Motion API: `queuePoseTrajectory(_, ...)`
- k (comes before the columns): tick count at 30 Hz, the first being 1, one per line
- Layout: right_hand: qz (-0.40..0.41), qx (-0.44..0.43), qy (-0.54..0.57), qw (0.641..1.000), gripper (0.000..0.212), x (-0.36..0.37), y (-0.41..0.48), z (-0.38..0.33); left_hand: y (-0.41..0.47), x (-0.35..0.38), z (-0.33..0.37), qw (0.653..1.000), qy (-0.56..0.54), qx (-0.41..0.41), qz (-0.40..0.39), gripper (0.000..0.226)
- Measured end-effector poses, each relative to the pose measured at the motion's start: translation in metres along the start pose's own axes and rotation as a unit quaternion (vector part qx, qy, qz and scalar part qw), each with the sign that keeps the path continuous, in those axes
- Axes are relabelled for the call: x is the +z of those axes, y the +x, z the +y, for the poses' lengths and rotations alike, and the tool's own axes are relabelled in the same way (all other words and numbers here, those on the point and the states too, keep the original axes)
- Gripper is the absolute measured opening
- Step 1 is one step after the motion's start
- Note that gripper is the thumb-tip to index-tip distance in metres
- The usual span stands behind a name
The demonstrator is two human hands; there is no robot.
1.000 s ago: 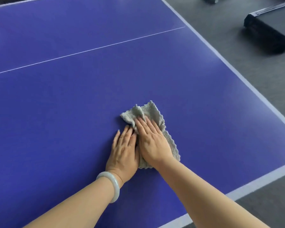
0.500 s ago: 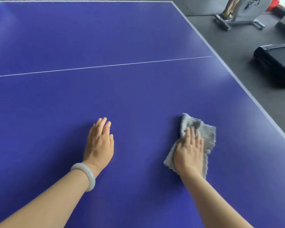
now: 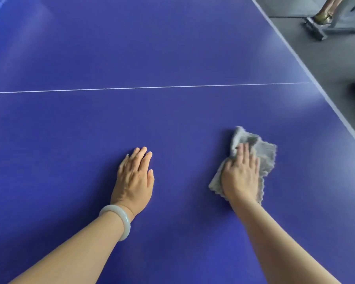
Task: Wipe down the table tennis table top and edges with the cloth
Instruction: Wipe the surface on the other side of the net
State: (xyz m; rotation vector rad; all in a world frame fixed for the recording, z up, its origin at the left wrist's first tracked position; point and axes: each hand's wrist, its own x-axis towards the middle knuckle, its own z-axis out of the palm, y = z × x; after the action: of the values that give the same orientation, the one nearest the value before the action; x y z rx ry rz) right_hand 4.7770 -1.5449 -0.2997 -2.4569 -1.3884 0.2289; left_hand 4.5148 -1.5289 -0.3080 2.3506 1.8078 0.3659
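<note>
Blue table [image 3: 172, 124] carries both hands. Left hand [image 3: 134, 179] rests flat, fingers straight, holding nothing. Right hand [image 3: 241, 177] presses flat on grey cloth [image 3: 264, 154], right of centre. Cloth looks soft, light, prone to bunching; best pinned under the palm. Far edge [image 3: 295, 56] unwiped.

The left forearm [image 3: 74, 249] comes in from the lower left and the right forearm [image 3: 275, 242] from the lower right, both bare, slanting inward toward the hands. The left hand [image 3: 134, 179] lies palm down on the table [image 3: 172, 130], its fingers [image 3: 140, 155] straight, close together and pointing away from the body, the thumb lying along the inner side of the palm. A pale bracelet [image 3: 119, 219] circles the left wrist. The right hand [image 3: 241, 177], well apart from the left, presses palm down on the cloth [image 3: 264, 154], its fingers [image 3: 245, 154] extended and held together, slightly blurred. Both wrists are nearly straight.
</note>
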Motion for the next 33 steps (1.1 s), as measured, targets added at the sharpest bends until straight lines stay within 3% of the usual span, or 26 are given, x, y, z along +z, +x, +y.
queuePoseTrajectory(1, -0.025, -0.143, 0.008, 0.989, 0.057, 0.014, -0.015, -0.025, 0.001, 0.000, 0.001, 1.000, -0.001, -0.002, 0.002, 0.046)
queuePoseTrajectory(3, -0.134, -0.423, -0.002, 0.896, 0.056, 0.028, -0.038, -0.057, 0.002, -0.001, 0.002, 1.000, 0.006, -0.004, 0.004, 0.044)
queuePoseTrajectory(4, -0.174, -0.515, -0.002, 0.839, 0.056, 0.026, -0.029, -0.065, 0.002, 0.000, 0.001, 1.000, 0.012, -0.005, 0.003, 0.045)
queuePoseTrajectory(5, -0.184, -0.562, -0.006, 0.806, 0.056, 0.026, -0.004, -0.067, 0.002, 0.000, 0.001, 1.000, 0.015, -0.007, -0.001, 0.046)
queuePoseTrajectory(6, -0.171, -0.561, -0.017, 0.810, 0.055, 0.028, 0.025, -0.066, 0.003, 0.000, 0.000, 1.000, 0.015, -0.010, -0.003, 0.047)
queuePoseTrajectory(7, -0.157, -0.506, -0.024, 0.848, 0.055, 0.027, 0.055, -0.064, 0.003, 0.000, -0.001, 1.000, 0.014, -0.013, -0.005, 0.048)
queuePoseTrajectory(9, -0.087, -0.269, -0.015, 0.959, 0.056, 0.021, 0.111, -0.058, 0.003, -0.001, 0.000, 1.000, 0.017, -0.015, -0.010, 0.051)
queuePoseTrajectory(11, -0.053, -0.067, 0.000, 0.996, 0.058, 0.023, 0.124, -0.076, 0.002, -0.002, 0.001, 1.000, 0.022, -0.013, -0.018, 0.054)
queuePoseTrajectory(12, -0.051, -0.067, 0.000, 0.996, 0.059, 0.031, 0.109, -0.094, 0.002, -0.002, 0.000, 0.999, 0.023, -0.014, -0.021, 0.054)
queuePoseTrajectory(14, -0.085, -0.260, 0.011, 0.962, 0.058, 0.053, 0.062, -0.123, 0.003, -0.002, 0.000, 0.999, 0.027, -0.019, -0.024, 0.054)
queuePoseTrajectory(16, -0.176, -0.500, 0.007, 0.848, 0.056, 0.057, 0.031, -0.132, 0.003, -0.002, 0.001, 0.999, 0.031, -0.021, -0.017, 0.052)
queuePoseTrajectory(17, -0.207, -0.574, 0.002, 0.792, 0.054, 0.055, 0.041, -0.131, 0.004, -0.001, 0.001, 0.999, 0.031, -0.020, -0.016, 0.052)
queuePoseTrajectory(18, -0.209, -0.603, -0.006, 0.770, 0.053, 0.054, 0.064, -0.129, 0.004, -0.001, 0.000, 0.999, 0.031, -0.019, -0.016, 0.052)
queuePoseTrajectory(19, -0.190, -0.585, -0.019, 0.788, 0.052, 0.054, 0.088, -0.127, 0.004, 0.000, -0.001, 0.999, 0.031, -0.019, -0.016, 0.052)
queuePoseTrajectory(20, -0.160, -0.523, -0.021, 0.837, 0.051, 0.053, 0.110, -0.125, 0.004, 0.000, -0.002, 0.999, 0.032, -0.019, -0.018, 0.051)
queuePoseTrajectory(22, -0.108, -0.327, -0.004, 0.939, 0.052, 0.052, 0.131, -0.135, 0.003, -0.001, -0.001, 0.999, 0.036, -0.024, -0.024, 0.051)
queuePoseTrajectory(23, -0.105, -0.285, 0.005, 0.953, 0.054, 0.057, 0.127, -0.152, 0.003, -0.002, -0.001, 0.999, 0.041, -0.025, -0.026, 0.051)
queuePoseTrajectory(25, -0.167, -0.361, 0.023, 0.917, 0.057, 0.073, 0.101, -0.196, 0.003, -0.004, -0.001, 0.998, 0.049, -0.025, -0.036, 0.052)
queuePoseTrajectory(27, -0.243, -0.484, 0.028, 0.841, 0.058, 0.083, 0.080, -0.233, 0.003, -0.005, -0.002, 0.997, 0.047, -0.031, -0.050, 0.053)
queuePoseTrajectory(29, -0.252, -0.542, 0.008, 0.801, 0.055, 0.089, 0.083, -0.250, 0.003, -0.004, -0.003, 0.997, 0.042, -0.031, -0.052, 0.053)
queuePoseTrajectory(31, -0.211, -0.524, 0.005, 0.825, 0.054, 0.090, 0.105, -0.243, 0.003, -0.004, -0.003, 0.998, 0.035, -0.030, -0.051, 0.052)
queuePoseTrajectory(33, -0.151, -0.413, 0.020, 0.898, 0.054, 0.084, 0.142, -0.209, 0.002, -0.003, -0.003, 0.998, 0.037, -0.024, -0.051, 0.052)
